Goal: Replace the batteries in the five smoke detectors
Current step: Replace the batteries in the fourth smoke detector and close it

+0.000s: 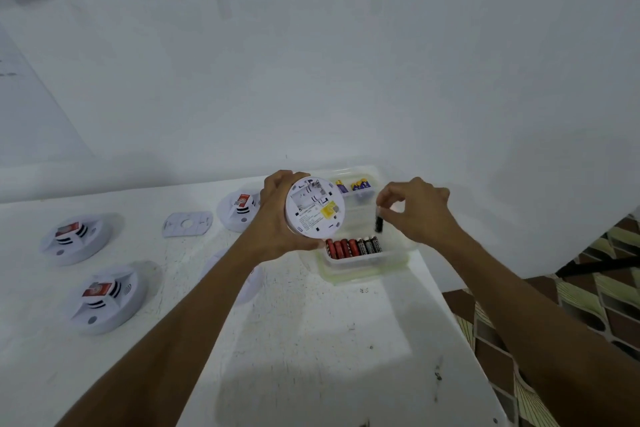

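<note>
My left hand point(277, 218) grips a round white smoke detector point(314, 207) with its back toward me, tilted up above the table. Its battery bay looks empty and a yellow sticker shows on it. My right hand point(420, 211) pinches a black battery point(378, 224) upright over a clear plastic box point(356, 263). Red and black batteries point(353, 248) lie in a row in the box's near compartment. Purple-and-yellow batteries point(358, 185) sit in its far compartment.
Three more white detectors with red labels sit on the white table: far left point(74, 237), near left point(104, 298) and behind my left hand point(239, 210). Another is partly hidden under my left forearm. A loose mounting plate point(187, 224) lies between them. The table edge drops off at the right.
</note>
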### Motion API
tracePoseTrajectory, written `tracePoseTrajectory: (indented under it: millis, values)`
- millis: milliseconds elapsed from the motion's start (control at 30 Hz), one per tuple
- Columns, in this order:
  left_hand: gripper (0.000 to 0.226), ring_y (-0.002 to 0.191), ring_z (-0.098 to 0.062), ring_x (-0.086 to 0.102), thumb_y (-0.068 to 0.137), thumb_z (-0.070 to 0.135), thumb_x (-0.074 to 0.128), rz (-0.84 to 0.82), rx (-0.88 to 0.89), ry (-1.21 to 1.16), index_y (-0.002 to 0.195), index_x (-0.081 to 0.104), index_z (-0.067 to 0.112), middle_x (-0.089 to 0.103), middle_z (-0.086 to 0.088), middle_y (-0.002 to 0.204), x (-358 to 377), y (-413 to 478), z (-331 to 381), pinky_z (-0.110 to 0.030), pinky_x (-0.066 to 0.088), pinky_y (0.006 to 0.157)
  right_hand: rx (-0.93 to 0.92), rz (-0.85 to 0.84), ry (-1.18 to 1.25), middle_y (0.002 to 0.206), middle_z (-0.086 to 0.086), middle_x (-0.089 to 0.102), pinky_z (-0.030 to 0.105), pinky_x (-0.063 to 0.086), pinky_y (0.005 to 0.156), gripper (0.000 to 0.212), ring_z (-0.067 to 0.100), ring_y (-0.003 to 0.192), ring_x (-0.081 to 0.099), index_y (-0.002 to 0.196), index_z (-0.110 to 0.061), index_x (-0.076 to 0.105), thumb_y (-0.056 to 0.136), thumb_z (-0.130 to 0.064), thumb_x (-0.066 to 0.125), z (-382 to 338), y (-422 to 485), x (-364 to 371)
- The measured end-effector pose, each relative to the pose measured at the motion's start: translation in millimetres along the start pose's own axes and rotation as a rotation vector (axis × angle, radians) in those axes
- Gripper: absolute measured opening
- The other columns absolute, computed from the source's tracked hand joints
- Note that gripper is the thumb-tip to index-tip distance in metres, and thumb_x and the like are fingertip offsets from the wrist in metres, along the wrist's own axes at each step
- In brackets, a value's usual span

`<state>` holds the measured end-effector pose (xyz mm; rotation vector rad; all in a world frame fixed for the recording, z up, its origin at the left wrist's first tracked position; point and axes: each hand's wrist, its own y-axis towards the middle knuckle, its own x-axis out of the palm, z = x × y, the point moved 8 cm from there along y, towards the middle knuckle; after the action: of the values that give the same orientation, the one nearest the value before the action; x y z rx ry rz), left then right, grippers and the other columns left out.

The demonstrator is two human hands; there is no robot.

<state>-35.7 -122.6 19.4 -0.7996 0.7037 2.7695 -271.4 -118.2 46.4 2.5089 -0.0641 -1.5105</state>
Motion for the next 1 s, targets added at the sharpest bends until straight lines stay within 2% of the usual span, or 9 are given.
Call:
tracePoseTrajectory:
  millis: [133,300,400,500,600,767,867,933,1000]
  values:
    - [0.104,0.131,-0.01,0.028,0.04,0.038,0.092,-0.013,0.016,-0.031,0.124,0.033,0.055,0.032,0.007,0.13,5,4,2,-0.004,0.025,0.103,-0.097,-0.155,-0.36,0.085,-0.014,0.069,0.039,0.019,0.082,0.004,0.009,0.102,0.05,0.088,-0.033,0.066,0.089,-0.037,0.064,2,1,24]
    - [0.103,0.133,-0.009,0.024,0.038,0.049,0.087,-0.03,-0.022,-0.017,0.125,0.031,0.054,0.027,0.007,0.134,5,4,-3,-0.008,0.024,0.106,-0.169,-0.236,-0.47,0.083,-0.009,0.066,0.036,0.01,0.074,0.013,0.009,0.097,0.053,0.084,-0.031,0.065,0.088,-0.044,0.065,4,3,43]
    - [0.105,0.133,-0.01,0.025,0.036,0.055,0.085,-0.013,-0.058,-0.006,0.126,0.032,0.052,0.026,0.004,0.138,-3,6,-10,-0.017,0.026,0.107,-0.188,-0.215,-0.452,0.081,-0.01,0.069,0.036,0.013,0.079,0.013,0.009,0.094,0.056,0.09,-0.031,0.066,0.091,-0.044,0.061,-1,6,38]
    - [0.104,0.134,-0.013,0.027,0.036,0.054,0.085,-0.005,-0.067,-0.021,0.124,0.032,0.053,0.026,0.006,0.136,-11,10,-11,-0.022,0.028,0.109,-0.184,-0.15,-0.263,0.085,-0.01,0.073,0.036,0.033,0.09,0.009,0.012,0.089,0.061,0.095,-0.03,0.067,0.092,-0.037,0.061,-13,24,21]
    - [0.102,0.135,-0.017,0.028,0.035,0.053,0.085,-0.004,-0.076,-0.028,0.123,0.032,0.053,0.026,0.006,0.135,-17,16,-12,-0.029,0.031,0.111,-0.172,-0.13,-0.093,0.086,-0.006,0.074,0.034,0.049,0.083,0.009,0.015,0.084,0.06,0.096,-0.023,0.07,0.089,-0.029,0.066,-26,56,12]
    - [0.103,0.135,-0.014,0.027,0.036,0.054,0.085,-0.008,-0.107,-0.017,0.124,0.032,0.052,0.026,0.002,0.139,-25,27,-24,-0.028,0.032,0.113,-0.119,-0.216,-0.148,0.084,-0.005,0.065,0.034,0.05,0.083,0.013,0.017,0.089,0.059,0.098,-0.019,0.071,0.085,-0.022,0.069,-36,113,42]
    - [0.105,0.136,-0.012,0.025,0.036,0.055,0.085,-0.016,-0.122,-0.001,0.126,0.031,0.052,0.024,0.003,0.14,-29,28,-32,-0.027,0.031,0.112,-0.062,-0.29,-0.23,0.097,0.002,0.066,0.029,0.048,0.074,0.016,0.015,0.071,0.059,0.098,-0.023,0.072,0.082,-0.023,0.072,-32,134,67]
    - [0.105,0.137,-0.011,0.023,0.036,0.055,0.085,-0.02,-0.125,-0.005,0.126,0.031,0.051,0.023,0.003,0.141,-32,28,-37,-0.025,0.029,0.113,-0.067,-0.324,-0.285,0.109,0.006,0.063,0.028,0.046,0.073,0.019,0.023,0.081,0.063,0.099,-0.025,0.072,0.081,-0.026,0.074,-31,140,81]
    - [0.106,0.138,-0.011,0.022,0.037,0.054,0.086,-0.016,-0.123,-0.016,0.128,0.031,0.05,0.023,0.003,0.141,-35,30,-41,-0.027,0.028,0.115,-0.082,-0.33,-0.341,0.11,0.006,0.063,0.029,0.048,0.072,0.019,0.026,0.086,0.066,0.099,-0.024,0.073,0.079,-0.025,0.076,-32,142,89]
